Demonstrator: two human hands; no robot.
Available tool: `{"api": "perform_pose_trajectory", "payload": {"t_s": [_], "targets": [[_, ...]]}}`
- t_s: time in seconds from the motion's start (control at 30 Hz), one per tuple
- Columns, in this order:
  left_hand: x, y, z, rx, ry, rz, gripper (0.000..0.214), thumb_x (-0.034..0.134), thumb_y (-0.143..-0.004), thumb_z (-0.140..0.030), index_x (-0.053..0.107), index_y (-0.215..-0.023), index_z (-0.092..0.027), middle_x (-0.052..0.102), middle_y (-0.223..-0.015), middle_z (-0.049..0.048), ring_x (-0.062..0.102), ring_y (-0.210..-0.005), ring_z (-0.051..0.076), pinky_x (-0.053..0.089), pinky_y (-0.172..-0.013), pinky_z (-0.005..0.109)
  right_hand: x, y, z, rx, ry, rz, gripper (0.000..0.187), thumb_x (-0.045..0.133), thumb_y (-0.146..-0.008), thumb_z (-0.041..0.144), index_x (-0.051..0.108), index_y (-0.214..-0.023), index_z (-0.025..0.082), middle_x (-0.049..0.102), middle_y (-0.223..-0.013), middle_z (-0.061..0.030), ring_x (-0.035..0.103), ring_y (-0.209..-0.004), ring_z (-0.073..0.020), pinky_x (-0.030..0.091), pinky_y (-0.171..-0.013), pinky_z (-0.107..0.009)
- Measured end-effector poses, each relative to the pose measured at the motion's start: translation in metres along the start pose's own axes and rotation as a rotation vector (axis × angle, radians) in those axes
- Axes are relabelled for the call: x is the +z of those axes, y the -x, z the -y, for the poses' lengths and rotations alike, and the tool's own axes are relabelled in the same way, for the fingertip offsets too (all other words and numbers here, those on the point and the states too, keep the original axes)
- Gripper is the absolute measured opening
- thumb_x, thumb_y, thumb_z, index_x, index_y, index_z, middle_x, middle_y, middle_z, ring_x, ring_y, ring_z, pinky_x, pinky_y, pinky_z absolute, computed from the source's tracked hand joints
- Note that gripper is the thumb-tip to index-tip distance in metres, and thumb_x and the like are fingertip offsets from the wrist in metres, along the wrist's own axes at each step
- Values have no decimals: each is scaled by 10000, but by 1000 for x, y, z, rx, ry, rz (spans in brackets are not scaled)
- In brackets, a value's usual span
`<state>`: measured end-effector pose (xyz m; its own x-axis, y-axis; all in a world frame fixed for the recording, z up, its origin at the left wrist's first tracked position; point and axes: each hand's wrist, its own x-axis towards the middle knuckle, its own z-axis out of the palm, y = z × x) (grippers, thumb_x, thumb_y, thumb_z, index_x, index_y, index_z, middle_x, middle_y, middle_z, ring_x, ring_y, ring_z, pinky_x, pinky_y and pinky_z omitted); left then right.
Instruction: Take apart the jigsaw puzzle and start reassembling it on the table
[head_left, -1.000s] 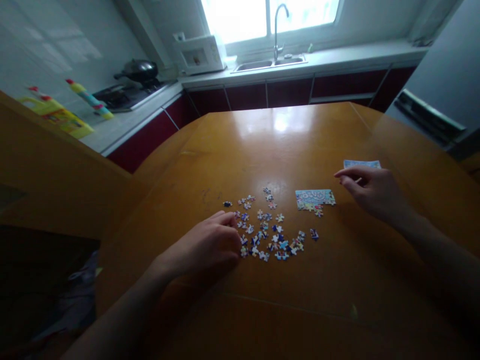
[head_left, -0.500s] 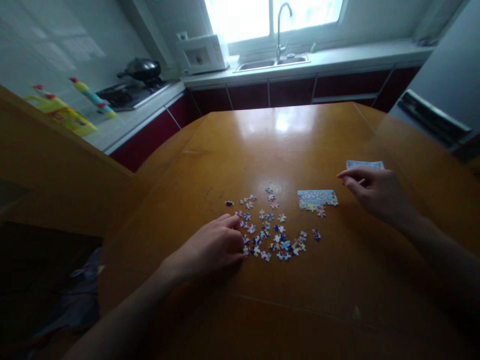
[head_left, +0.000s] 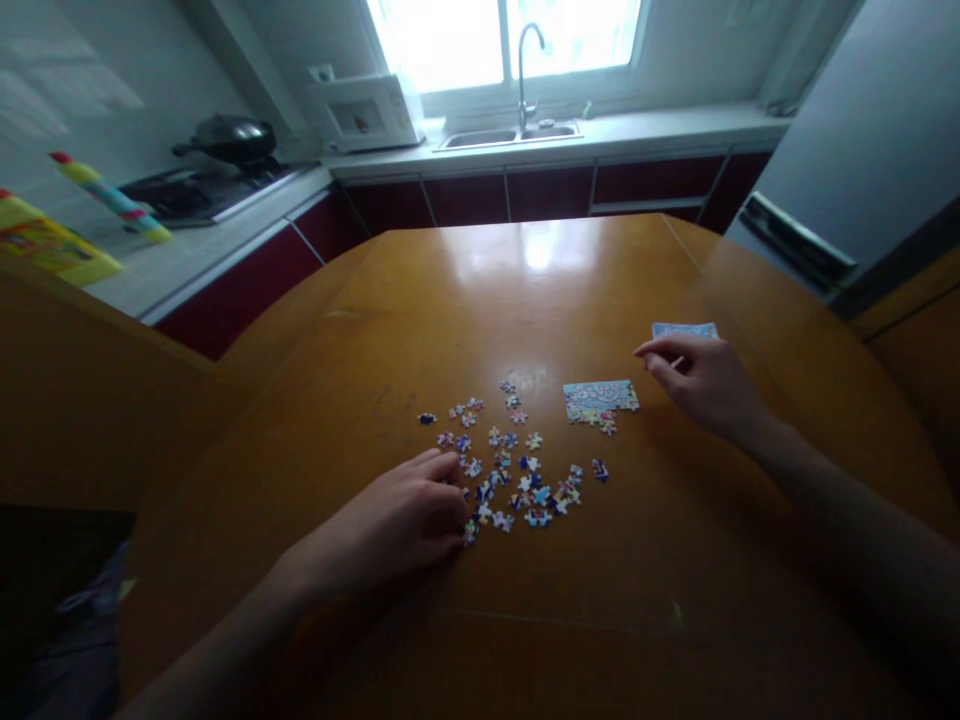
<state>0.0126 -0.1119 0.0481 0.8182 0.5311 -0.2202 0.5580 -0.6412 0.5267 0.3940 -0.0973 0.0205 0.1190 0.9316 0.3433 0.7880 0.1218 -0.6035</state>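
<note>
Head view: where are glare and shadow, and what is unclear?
In the head view, the window is overexposed, glare whitens the table near its far edge, shadow lies below the left hand; prints on the puzzle pieces are unclear.

A glossy brown wooden table [head_left: 420, 320] with a straight far edge and curved sides fills the foreground. Beyond it, a white L-shaped countertop [head_left: 660, 125] sits on dark red cabinet fronts [head_left: 551, 193]. The rear section holds a two-basin metal sink [head_left: 517, 137] below a bright two-pane window [head_left: 450, 40]; a white box-shaped microwave [head_left: 367, 115] stands to the left. The left section carries a black cooktop [head_left: 255, 187] beside a pale, glossy wall [head_left: 142, 40]. Right: tall grey flat-fronted unit [head_left: 862, 130]. Window light reflects off the tabletop.
</note>
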Motion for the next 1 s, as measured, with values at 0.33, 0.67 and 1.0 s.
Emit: {"api": "perform_pose_trajectory", "payload": {"t_s": [0.33, 0.67, 1.0], "targets": [[7, -5, 15, 24, 95, -328, 117, 607, -940, -261, 720, -949, -229, 542, -944, 34, 537, -875, 157, 466, -768, 287, 6, 9, 10, -81, -46, 34, 200, 567, -869, 285, 740, -868, 186, 743, -832, -66, 628, -664, -172, 473, -609, -323], [32, -18, 14, 136, 13, -467, 74, 655, -910, -219, 729, -917, -222, 550, -892, 38, 500, -863, 168, 436, -738, 290, 46, 70, 61, -336, -205, 483, 186, 528, -929, 201, 710, -963, 175, 650, -917, -74, 579, -835, -169, 478, -745, -319], [48, -26, 13, 178, -66, -509, 150, 636, -927, -179, 725, -1036, -234, 567, -874, 38, 477, -828, 163, 434, -734, 288, 45, 79, 69, -449, -167, 600, 207, 506, -945, 198, 700, -881, 173, 580, -840, -59, 506, -792, -161, 422, -689, -299]]}}
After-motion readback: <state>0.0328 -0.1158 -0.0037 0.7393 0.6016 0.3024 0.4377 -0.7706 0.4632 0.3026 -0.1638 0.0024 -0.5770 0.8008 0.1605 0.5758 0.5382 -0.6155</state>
